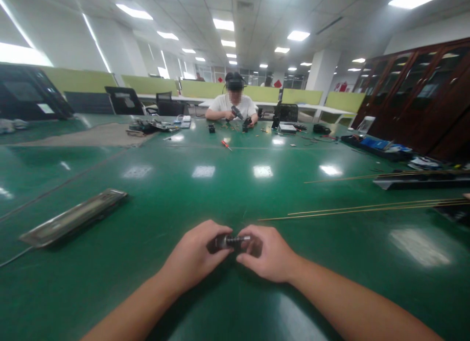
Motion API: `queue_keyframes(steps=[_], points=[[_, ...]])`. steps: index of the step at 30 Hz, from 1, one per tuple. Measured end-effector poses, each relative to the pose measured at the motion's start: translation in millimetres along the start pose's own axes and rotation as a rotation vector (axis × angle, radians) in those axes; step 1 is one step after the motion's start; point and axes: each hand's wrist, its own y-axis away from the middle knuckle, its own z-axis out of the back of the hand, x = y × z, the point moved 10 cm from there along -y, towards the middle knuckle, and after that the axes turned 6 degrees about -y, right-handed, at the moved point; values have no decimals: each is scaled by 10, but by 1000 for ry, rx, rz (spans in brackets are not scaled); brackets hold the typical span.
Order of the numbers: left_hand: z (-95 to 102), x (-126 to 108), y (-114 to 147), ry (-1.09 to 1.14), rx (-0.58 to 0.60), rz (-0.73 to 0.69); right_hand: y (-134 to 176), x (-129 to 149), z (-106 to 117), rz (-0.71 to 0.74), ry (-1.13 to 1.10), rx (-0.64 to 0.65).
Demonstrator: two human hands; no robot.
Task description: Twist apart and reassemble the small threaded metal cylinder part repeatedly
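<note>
A small dark cylindrical part with a narrower, shiny metal end (232, 240) is held level just above the green table (165, 292). My left hand (200, 248) is closed around its thicker dark body, with thumb and forefinger along either side. From the other side, my right hand (270, 253) curls its fingers around the metal end. Palms and fingers hide much of the part, and blur keeps its exact kind from showing.
A long, flat metallic tray-like piece (75, 218) with a cable lies to the left. Thin brass-coloured rods (348, 210) reach in from the right. Across the table a person (232, 106) holds a power drill (237, 112), near a red screwdriver (226, 145).
</note>
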Motion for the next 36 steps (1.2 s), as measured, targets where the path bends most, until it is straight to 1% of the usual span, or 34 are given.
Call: queue_keyframes(steps=[3, 5, 8, 14, 22, 31, 36], points=[[33, -106, 8, 34, -37, -82, 2, 60, 5, 26, 45, -2], [23, -138, 14, 42, -40, -109, -1, 95, 0, 51, 66, -1], [-3, -128, 19, 34, -35, -97, -15, 108, -16, 68, 91, 3], [-16, -53, 17, 33, -32, -11, -59, 65, -28, 49, 62, -3], [-66, -72, -31, 56, -7, -47, -90, -8, -22, 22, 11, -21], [-107, -37, -41, 76, 15, -50, -92, -73, -28, -24, -23, -23], [-84, -56, -52, 64, -7, -67, -95, -81, -18, -29, -21, -31]])
